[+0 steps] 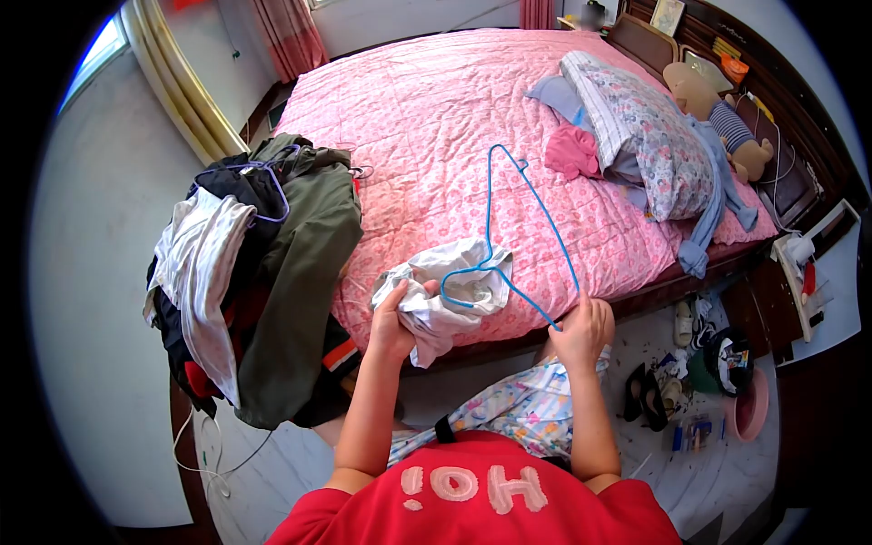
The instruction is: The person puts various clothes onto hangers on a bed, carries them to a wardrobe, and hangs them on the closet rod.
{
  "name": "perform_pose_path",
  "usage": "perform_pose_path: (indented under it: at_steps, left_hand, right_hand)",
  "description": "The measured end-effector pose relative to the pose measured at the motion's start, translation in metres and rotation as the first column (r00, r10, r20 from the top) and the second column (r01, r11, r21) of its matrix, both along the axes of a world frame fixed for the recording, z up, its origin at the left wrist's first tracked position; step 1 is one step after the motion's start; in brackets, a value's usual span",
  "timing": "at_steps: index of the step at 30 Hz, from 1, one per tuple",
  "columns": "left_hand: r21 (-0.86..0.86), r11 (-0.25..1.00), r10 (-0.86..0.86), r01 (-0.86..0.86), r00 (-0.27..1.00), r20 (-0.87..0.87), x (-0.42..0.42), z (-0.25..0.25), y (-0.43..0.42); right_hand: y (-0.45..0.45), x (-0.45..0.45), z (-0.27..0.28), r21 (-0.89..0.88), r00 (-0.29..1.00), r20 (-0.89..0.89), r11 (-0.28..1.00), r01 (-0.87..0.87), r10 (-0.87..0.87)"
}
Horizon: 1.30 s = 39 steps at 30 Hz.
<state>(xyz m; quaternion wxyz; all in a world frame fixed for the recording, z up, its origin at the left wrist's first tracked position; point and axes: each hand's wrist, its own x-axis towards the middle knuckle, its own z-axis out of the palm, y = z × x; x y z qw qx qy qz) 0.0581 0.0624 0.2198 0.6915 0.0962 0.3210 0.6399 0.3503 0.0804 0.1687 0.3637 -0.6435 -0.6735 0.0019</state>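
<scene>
My left hand (pixel 397 320) grips a crumpled white garment (pixel 431 313) at its left side, over the near edge of the bed. My right hand (pixel 583 329) is closed around one end of a blue clothes hanger (pixel 552 216). The hanger's hook lies across the white garment, and its far end points up over the pink quilt (pixel 400 100). Part of the garment rests on the quilt, while a lower fold hangs past the bed's edge. The fingers of my left hand are partly hidden by cloth.
Piled clothes (pixel 300 272) with a purple hanger (pixel 272 204) lie at the bed's left corner. Pillows (pixel 636 136) and a stuffed toy (pixel 727 118) are by the headboard. Black shoes (pixel 645 397), a pink basin (pixel 748 409) and a dark bin (pixel 727 363) stand on the floor at right.
</scene>
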Motion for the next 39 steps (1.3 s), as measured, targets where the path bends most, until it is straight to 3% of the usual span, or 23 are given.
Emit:
perform_pose_path:
  at_steps: [3,5,6,9,12,13,15,16,19,21,23,24,26,28,29,31,33,35,38,39]
  left_hand:
    - [0.012,0.998,0.068,-0.068,0.997,0.021,-0.001,-0.007,0.000]
    - [0.089,0.994,-0.077,0.068,0.992,0.100,0.006,-0.010,0.000]
    - [-0.031,0.994,-0.099,0.101,0.993,0.057,0.016,-0.006,0.000]
    - [-0.038,0.892,-0.450,0.451,0.892,0.037,0.036,-0.009,-0.004]
    - [-0.021,0.842,-0.540,0.539,0.842,-0.011,0.055,-0.014,-0.013]
    - [-0.021,0.843,-0.538,0.538,0.843,-0.010,0.054,-0.015,-0.017]
    - [0.020,0.893,-0.423,0.449,0.854,-0.304,0.053,-0.017,-0.022]
    - [0.021,0.894,-0.421,0.447,0.855,-0.305,0.050,-0.017,-0.024]
    - [0.122,0.972,-0.112,0.202,0.849,-0.516,0.032,-0.016,-0.028]
    - [0.310,0.934,-0.031,0.178,0.904,-0.426,0.022,-0.011,-0.025]
    - [0.333,0.926,-0.113,0.176,0.973,-0.201,0.016,-0.005,-0.024]
    - [0.336,0.937,-0.075,0.095,0.995,-0.072,0.016,-0.002,-0.020]
    - [0.313,0.949,-0.017,0.028,0.999,-0.040,0.011,-0.010,-0.016]
    - [0.286,0.958,0.030,-0.034,0.999,0.017,0.007,-0.017,-0.015]
    - [0.287,0.958,0.023,-0.026,1.000,0.017,0.008,-0.020,-0.017]
    - [0.302,0.953,0.079,0.030,0.937,-0.342,0.010,-0.024,-0.022]
    - [0.245,0.961,-0.045,0.127,0.949,-0.313,0.008,-0.047,-0.023]
    - [0.174,0.959,-0.145,0.225,0.913,-0.382,0.018,-0.039,-0.027]
    - [0.243,0.943,-0.124,0.228,0.917,-0.380,0.018,-0.028,-0.020]
    - [0.284,0.939,-0.074,0.193,0.921,-0.381,0.017,-0.021,-0.017]
  right_hand:
    - [-0.008,-0.003,-0.006,-0.026,0.999,0.002,0.999,-0.032,0.032]
    - [-0.012,-0.011,-0.004,-0.044,0.999,0.009,0.998,-0.051,0.052]
    - [-0.015,-0.019,0.001,-0.034,0.995,0.016,0.995,-0.095,0.095]
    - [-0.018,-0.036,0.004,0.002,0.981,0.001,0.981,-0.196,0.196]
    - [-0.021,-0.050,0.006,-0.084,0.963,-0.120,0.963,-0.254,0.243]
    - [-0.020,-0.050,0.004,-0.085,0.962,-0.119,0.963,-0.256,0.245]
    - [-0.019,-0.049,0.001,-0.152,0.967,-0.215,0.974,-0.169,0.134]
    - [-0.018,-0.048,-0.001,-0.151,0.967,-0.214,0.974,-0.171,0.136]
    - [-0.019,-0.048,0.002,-0.149,0.955,-0.291,0.983,-0.111,0.063]
    - [-0.026,-0.052,0.010,-0.132,0.968,-0.219,0.979,-0.153,0.121]
    - [-0.033,-0.059,0.007,-0.144,0.962,-0.175,0.961,-0.238,0.212]
    - [-0.037,-0.060,0.005,-0.176,0.942,-0.197,0.935,-0.307,0.272]
    - [-0.039,-0.060,0.002,-0.204,0.917,-0.219,0.903,-0.378,0.334]
    - [-0.041,-0.054,0.003,-0.268,0.873,0.032,0.846,-0.461,0.486]
    - [-0.038,-0.054,0.005,-0.267,0.877,0.032,0.850,-0.455,0.479]
    - [-0.028,-0.060,0.028,-0.175,0.853,-0.383,0.879,-0.444,0.355]
    - [-0.019,-0.070,0.039,-0.092,0.865,-0.376,0.915,-0.392,0.332]
    - [-0.006,-0.078,0.029,-0.337,0.613,-0.699,0.587,-0.736,0.368]
    - [0.007,-0.082,0.018,-0.319,0.518,-0.801,0.519,-0.793,0.300]
    - [0.011,-0.081,0.023,-0.193,0.362,-0.917,0.609,-0.769,0.167]
